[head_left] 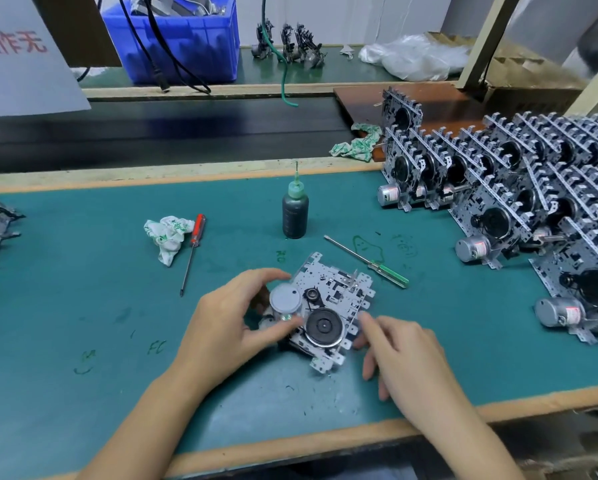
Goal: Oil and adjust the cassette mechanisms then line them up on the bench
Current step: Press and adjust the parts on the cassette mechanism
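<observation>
Two hands work on one flat, silver-grey perforated metal cassette mechanism that lies on the teal bench mat just in front of me. My left hand curls round its grey cylindrical motor at the left edge, thumb under the can and forefinger arched over its top, so the grip is closed on the motor. My right hand is loose, its fingers nearly straight, with the fingertips touching the notched right edge of the plate beside the black flywheel; it grasps nothing. Behind the mechanism stands a dark oil bottle with a green needle cap, upright and apart from it. A green-handled screwdriver lies just to the right of the mechanism, and a red-handled screwdriver lies to the left, beside a crumpled white-and-green rag. Rows of finished mechanisms stand on edge along the right of the bench. Green scribbles on the mat read something like "FC"; a white sheet at upper left bears red characters "工作无". The motor labels are too small to read.
</observation>
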Action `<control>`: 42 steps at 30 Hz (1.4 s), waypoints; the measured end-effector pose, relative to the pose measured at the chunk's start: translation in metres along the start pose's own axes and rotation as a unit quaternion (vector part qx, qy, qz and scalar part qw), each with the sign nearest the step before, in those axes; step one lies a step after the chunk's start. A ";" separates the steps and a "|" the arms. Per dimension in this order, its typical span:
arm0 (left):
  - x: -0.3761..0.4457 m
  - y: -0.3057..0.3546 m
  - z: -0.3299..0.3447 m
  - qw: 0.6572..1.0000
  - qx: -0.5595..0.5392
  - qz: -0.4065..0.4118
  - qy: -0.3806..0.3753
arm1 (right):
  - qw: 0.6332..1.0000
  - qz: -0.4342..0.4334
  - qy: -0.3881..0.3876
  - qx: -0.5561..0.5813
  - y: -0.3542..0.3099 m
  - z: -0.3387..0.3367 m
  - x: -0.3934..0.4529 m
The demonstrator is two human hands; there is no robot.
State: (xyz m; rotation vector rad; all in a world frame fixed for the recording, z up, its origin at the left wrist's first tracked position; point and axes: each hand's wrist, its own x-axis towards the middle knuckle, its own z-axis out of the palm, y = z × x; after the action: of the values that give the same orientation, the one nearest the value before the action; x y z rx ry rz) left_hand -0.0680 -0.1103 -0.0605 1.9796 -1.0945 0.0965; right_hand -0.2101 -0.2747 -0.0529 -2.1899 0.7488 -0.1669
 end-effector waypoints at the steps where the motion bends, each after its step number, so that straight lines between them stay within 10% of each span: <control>1: 0.000 0.003 0.000 1.000 0.008 0.019 -0.020 | 1.000 -0.002 -0.002 0.012 -0.003 0.001 0.001; 15: 0.067 0.049 0.037 0.997 -0.017 -0.016 -0.070 | 0.956 -0.166 0.236 -0.045 -0.052 -0.079 0.067; 21: 0.148 0.040 0.076 0.974 0.217 -0.048 -0.042 | 0.933 -0.193 0.210 -0.221 -0.074 -0.096 0.164; 35: 0.191 0.025 0.128 0.933 0.339 -0.079 -0.088 | 0.911 -0.121 0.174 -0.355 -0.069 -0.078 0.233; 42: 0.184 0.049 0.083 0.980 0.125 -0.080 -0.131 | 0.874 -0.141 0.226 -0.407 -0.111 -0.103 0.192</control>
State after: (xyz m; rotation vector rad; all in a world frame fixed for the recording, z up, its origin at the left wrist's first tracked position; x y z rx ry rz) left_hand -0.0159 -0.3031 -0.0024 2.3491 -1.1267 -0.1209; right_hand -0.0384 -0.3940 0.0734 -3.1304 0.8384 -0.6261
